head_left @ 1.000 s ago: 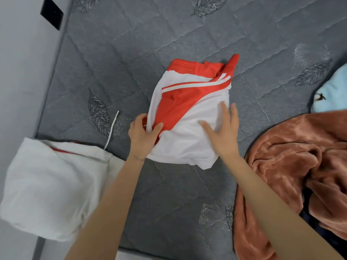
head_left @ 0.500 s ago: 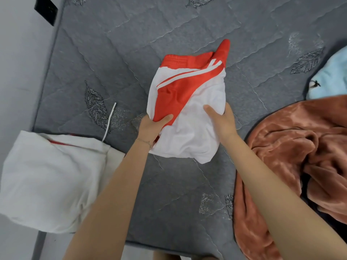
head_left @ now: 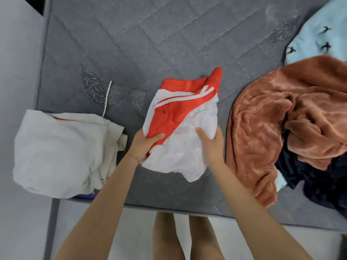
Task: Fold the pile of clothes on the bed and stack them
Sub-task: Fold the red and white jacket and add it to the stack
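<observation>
A single wide-angle camera, worn on the head, is looking steeply down over the near edge of the bed (head_left: 169, 34) and facing forward across it. It is sitting close: the left hand (head_left: 145, 142) and right hand (head_left: 212, 145), gripping the red-and-white garment (head_left: 180, 117), are filling the centre, while the person's legs (head_left: 164, 239) are showing at the bottom.

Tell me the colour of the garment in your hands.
The garment is white with a red panel and red waistband; head view.

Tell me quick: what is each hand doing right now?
Left hand: closed, gripping the red and white shorts.
Right hand: closed, gripping the same shorts.
</observation>
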### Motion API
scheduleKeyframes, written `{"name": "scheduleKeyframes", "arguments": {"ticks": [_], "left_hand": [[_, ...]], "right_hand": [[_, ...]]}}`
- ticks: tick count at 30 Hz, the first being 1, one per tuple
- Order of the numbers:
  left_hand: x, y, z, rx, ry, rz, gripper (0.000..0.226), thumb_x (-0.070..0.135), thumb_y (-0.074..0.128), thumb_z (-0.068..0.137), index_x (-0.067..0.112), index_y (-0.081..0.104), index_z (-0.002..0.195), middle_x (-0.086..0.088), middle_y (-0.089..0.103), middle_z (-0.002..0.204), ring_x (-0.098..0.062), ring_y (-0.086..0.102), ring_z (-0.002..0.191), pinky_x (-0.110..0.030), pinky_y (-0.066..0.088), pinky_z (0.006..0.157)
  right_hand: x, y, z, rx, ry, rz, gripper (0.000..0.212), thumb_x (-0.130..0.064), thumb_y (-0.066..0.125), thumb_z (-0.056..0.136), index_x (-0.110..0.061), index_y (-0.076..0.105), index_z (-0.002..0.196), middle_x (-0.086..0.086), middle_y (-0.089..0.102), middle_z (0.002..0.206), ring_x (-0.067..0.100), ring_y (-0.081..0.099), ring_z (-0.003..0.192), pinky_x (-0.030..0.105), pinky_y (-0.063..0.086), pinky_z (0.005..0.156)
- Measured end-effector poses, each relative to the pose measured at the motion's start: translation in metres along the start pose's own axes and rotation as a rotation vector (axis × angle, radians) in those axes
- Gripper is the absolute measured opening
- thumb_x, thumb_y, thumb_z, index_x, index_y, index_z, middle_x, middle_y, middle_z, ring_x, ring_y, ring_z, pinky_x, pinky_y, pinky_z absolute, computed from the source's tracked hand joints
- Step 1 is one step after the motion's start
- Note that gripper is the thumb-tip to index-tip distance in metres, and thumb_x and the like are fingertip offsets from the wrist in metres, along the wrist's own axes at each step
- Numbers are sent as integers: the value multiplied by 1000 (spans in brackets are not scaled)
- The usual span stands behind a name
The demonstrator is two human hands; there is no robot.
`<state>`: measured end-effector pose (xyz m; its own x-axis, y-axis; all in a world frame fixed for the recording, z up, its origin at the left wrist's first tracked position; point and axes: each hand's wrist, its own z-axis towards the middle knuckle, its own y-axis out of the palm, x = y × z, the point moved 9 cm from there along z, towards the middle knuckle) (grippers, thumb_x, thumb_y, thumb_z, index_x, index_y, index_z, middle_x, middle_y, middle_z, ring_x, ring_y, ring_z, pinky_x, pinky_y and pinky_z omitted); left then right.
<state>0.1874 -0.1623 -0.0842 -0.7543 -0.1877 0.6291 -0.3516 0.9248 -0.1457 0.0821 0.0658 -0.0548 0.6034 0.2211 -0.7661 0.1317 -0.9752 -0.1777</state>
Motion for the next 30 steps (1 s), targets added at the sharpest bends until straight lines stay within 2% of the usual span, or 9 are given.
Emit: {"name": "scheduleKeyframes", "arguments": {"ticks": [3,6,10,13,16,19,22,26,30], "left_hand": [[-11,1,-6,-56,16,116,61,36,77,81,19,52,134,3,64,120,-15,61,105,-32,50,92],[-3,-1,-4,-80,92,245,46,34,79,81,17,57,118,2,64,108,-13,61,98,-19,48,84],[48,-2,7,13,364,592,42,30,80,80,2,61,104,-12,58,105,-24,57,97,-31,42,85],[89,16,13,17,570,797,36,27,76,83,0,65,103,-11,56,110,-25,56,99,-29,38,81],[107,28,18,24,639,816,26,24,75,83,4,67,98,-6,57,110,-24,56,101,-24,35,79],[106,23,20,91,636,814,33,23,72,85,10,65,115,-6,58,121,-25,56,111,-29,39,89],[95,-2,12,288,637,821,60,30,72,84,16,52,138,-9,48,143,-30,46,130,-41,30,110],[58,-37,-9,547,440,639,89,47,73,81,19,27,153,-16,23,159,-31,20,147,-45,17,117],[-20,-40,-3,451,61,-79,120,55,83,64,15,16,155,-8,29,157,-22,32,143,-44,30,117]], "right_hand": [[31,-8,-25,61,62,14,32,-19,74,86,-19,58,115,-1,68,111,15,67,101,38,56,88],[55,-11,-42,94,120,0,38,-19,76,84,-15,56,117,0,67,112,16,66,102,45,55,91],[64,-3,-54,78,98,109,36,-13,74,86,-15,63,119,1,71,114,15,67,106,41,55,94],[75,10,-60,108,168,218,43,-15,75,85,-18,61,125,-2,69,120,13,65,111,41,51,100],[92,26,-64,68,387,310,37,-22,72,88,-25,58,122,-5,67,119,15,65,107,41,55,92],[94,24,-62,-14,498,130,22,-35,74,86,-23,62,101,-2,69,102,17,66,94,36,53,82],[55,-20,-44,209,88,-117,41,-33,88,70,-13,52,72,2,56,72,22,56,68,40,50,71],[-5,-48,-32,362,-360,-574,82,-58,81,60,-1,53,112,6,49,106,25,47,102,43,41,93],[-15,-37,14,212,-369,-792,109,-70,73,61,-10,39,145,17,36,149,28,29,140,40,22,114]]}}
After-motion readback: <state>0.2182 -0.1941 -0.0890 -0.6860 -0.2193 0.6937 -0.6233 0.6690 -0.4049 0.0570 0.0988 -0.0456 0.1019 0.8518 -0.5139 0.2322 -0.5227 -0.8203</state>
